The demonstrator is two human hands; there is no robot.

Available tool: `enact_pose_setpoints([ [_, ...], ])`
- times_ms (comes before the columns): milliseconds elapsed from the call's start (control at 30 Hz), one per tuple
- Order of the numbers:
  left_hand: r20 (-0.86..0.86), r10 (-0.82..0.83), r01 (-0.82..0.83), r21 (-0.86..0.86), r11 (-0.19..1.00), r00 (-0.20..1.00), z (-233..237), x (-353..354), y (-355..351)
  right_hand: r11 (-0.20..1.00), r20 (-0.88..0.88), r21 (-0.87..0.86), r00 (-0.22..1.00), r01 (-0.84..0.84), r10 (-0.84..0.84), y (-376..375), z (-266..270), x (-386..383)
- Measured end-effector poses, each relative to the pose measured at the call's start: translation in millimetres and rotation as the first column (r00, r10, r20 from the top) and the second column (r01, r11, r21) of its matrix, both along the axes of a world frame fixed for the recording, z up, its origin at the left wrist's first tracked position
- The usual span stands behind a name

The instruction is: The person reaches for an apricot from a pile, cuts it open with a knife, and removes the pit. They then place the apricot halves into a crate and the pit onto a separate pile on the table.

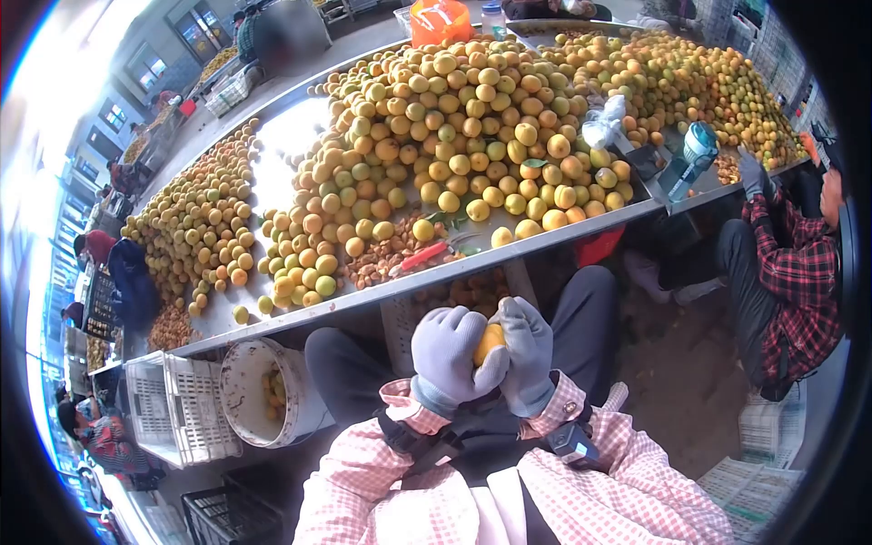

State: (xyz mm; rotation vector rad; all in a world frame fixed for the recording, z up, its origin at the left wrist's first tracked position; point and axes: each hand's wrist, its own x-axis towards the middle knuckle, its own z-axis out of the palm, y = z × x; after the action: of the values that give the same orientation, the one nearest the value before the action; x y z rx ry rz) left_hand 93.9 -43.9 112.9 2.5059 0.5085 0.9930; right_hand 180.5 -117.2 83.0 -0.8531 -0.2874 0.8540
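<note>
Below the table edge, left hand and right hand pinching one apricot.

One apricot is clasped by one left hand and one right hand; one white bucket and two white crates are counted; heaped fruit is uncountable.

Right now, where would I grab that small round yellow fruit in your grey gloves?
Pinch the small round yellow fruit across its rounded sides, coming from left and right, as the gloved left hand and right hand do. It is round, with no stalk showing.
</note>
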Motion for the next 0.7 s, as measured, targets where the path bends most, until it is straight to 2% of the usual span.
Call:
enact_pose_setpoints([
  [33,0.001,0.007,-0.007,0.002,1.000,1.000,-4,2,-3,1.000,0.001,0.002,1.000,-0.007,0.007,2,-2,0],
  [100,0.202,0.084,-0.026,-0.271,0.962,0.976,-14,8,-13,0.998,0.233,0.059,0.971,0.038,-0.051,0,-6,2],
  [133,0.234,0.121,-0.021,-0.390,0.920,0.965,-17,10,-16,0.998,0.237,0.060,0.971,0.024,-0.038,2,-8,2],
  [167,0.236,0.126,-0.024,-0.392,0.920,0.963,-22,9,-19,0.997,0.320,0.030,0.945,0.068,-0.074,3,-11,2],
  [200,0.238,0.166,-0.031,-0.483,0.875,0.957,-27,12,-18,0.993,0.410,0.015,0.905,0.113,-0.109,9,-15,7],
  [233,0.228,0.200,-0.034,-0.575,0.818,0.953,-32,13,-19,0.993,0.417,0.016,0.902,0.114,-0.111,16,-28,11],
  [267,0.132,0.229,-0.099,-0.623,0.776,0.964,-34,14,-18,0.991,0.400,-0.060,0.913,0.117,-0.083,22,-46,13],
  [300,0.134,0.226,-0.095,-0.621,0.778,0.965,-37,13,-15,0.985,0.379,-0.131,0.924,0.115,-0.058,28,-50,15],
  [333,0.005,0.206,-0.160,-0.609,0.776,0.979,-40,12,-11,0.973,0.095,-0.219,0.991,-0.070,0.093,22,-51,24],
  [367,-0.125,0.187,-0.225,-0.592,0.774,0.974,-45,11,-7,0.973,0.096,-0.219,0.991,-0.069,0.092,19,-54,29],
  [400,-0.069,0.166,-0.166,-0.702,0.692,0.984,-53,6,-1,0.946,-0.237,-0.197,0.949,-0.256,0.208,14,-61,32],
  [433,0.032,0.179,-0.111,-0.675,0.729,0.983,-49,1,7,0.902,-0.540,-0.111,0.788,-0.416,0.297,10,-69,35],
  [467,0.044,0.199,-0.138,-0.580,0.803,0.979,-48,-4,20,0.881,-0.603,-0.126,0.741,-0.455,0.297,9,-76,37],
  [500,0.056,0.220,-0.168,-0.477,0.863,0.974,-48,-9,32,0.883,-0.607,-0.125,0.739,-0.452,0.292,6,-85,41],
  [567,-0.087,0.308,-0.318,-0.357,0.878,0.947,-42,-14,60,0.824,-0.669,0.027,0.602,-0.566,0.436,3,-98,49],
  [633,-0.154,0.319,-0.342,-0.158,0.927,0.935,-42,-15,86,0.837,-0.653,0.027,0.624,-0.547,0.429,4,-75,49],
  [700,-0.213,0.335,-0.349,-0.034,0.936,0.918,-51,-14,109,0.851,-0.632,0.031,0.649,-0.525,0.423,9,-67,50],
])
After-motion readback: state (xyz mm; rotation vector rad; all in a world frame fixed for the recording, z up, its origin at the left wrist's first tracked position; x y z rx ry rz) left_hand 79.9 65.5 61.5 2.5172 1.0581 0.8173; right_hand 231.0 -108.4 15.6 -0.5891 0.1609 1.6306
